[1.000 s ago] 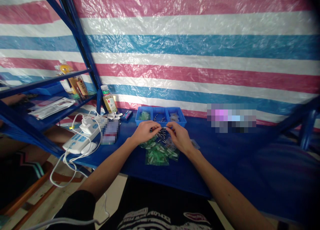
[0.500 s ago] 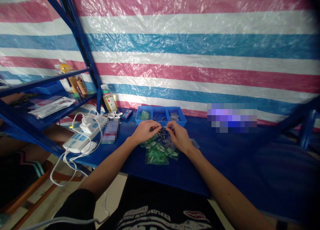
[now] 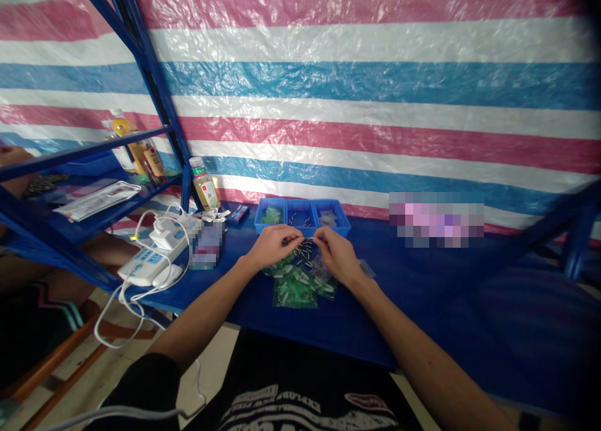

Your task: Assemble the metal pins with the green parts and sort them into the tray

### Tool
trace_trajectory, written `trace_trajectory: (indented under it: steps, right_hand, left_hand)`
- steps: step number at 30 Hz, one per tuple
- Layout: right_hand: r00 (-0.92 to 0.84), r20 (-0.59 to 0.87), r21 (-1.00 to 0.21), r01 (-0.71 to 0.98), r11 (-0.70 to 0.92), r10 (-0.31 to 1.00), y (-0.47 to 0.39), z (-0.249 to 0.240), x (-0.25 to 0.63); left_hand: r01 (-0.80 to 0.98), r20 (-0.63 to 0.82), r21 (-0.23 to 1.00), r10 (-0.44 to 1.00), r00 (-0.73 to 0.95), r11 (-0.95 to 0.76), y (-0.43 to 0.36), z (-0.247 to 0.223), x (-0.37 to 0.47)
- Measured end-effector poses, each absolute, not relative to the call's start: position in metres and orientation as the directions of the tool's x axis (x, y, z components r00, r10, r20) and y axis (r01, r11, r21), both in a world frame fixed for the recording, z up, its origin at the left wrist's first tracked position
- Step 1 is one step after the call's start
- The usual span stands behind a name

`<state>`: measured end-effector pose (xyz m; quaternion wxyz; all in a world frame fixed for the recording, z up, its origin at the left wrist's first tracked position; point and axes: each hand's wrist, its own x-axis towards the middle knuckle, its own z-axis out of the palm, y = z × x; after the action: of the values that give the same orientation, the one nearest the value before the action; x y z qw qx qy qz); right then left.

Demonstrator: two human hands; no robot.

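Note:
My left hand [image 3: 275,244] and my right hand [image 3: 335,251] meet fingertip to fingertip above the table. Between them they pinch a thin, dark and silvery rod-like piece [image 3: 310,238], too small to name. Beneath my fingers lies a loose pile of similar small black and silver pieces [image 3: 304,254]. Nearer to me are small green plastic bags [image 3: 295,288] with pale pieces in them, and clear plastic bags [image 3: 319,268] lie partly under my right hand. Just behind my hands stands a blue three-compartment tray [image 3: 300,229]; green items, dark pieces and clear items sit in separate compartments.
On the left, a white power strip [image 3: 145,262] with tangled cables lies near a drink bottle [image 3: 205,186] and a small dark box [image 3: 238,214]. A blue metal frame [image 3: 171,137] rises there. Another person's hand [image 3: 14,157] shows beyond it. A blurred-out object [image 3: 436,221] lies back right.
My hands stay almost in place, still pinching the small rod-like piece. At the far left, the other person's hand has shifted upward. The blurred-out patch at right has changed colour.

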<state>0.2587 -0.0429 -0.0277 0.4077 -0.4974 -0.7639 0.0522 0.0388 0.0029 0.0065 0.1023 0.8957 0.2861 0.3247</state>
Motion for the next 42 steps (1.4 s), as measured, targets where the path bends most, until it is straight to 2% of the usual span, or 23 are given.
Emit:
trace_trajectory:
  steps: [20,33,38,42]
  right_hand:
    - [-0.155,0.574,-0.495,0.717,0.491,0.804,-0.0415,-0.0287,0.2594]
    - [-0.171,0.555,-0.455,0.756,0.47,0.814,-0.0408,-0.0269,0.2613]
    - [-0.125,0.544,-0.459,0.783,0.419,0.83,-0.0414,-0.0262,0.2612]
    - [-0.016,0.564,-0.5,0.79,0.356,0.826,-0.0409,-0.0238,0.264]
  left_hand:
    - [0.448,0.529,0.38,0.588,0.612,-0.809,0.0028,0.0067,0.0384]
    - [0.425,0.519,0.373,0.565,0.641,-0.825,0.0025,0.0067,0.0387]
    - [0.427,0.525,0.356,0.555,0.645,-0.832,0.0019,0.0074,0.0397]
    - [0.481,0.543,0.364,0.601,0.586,-0.798,0.0037,0.0065,0.0382]
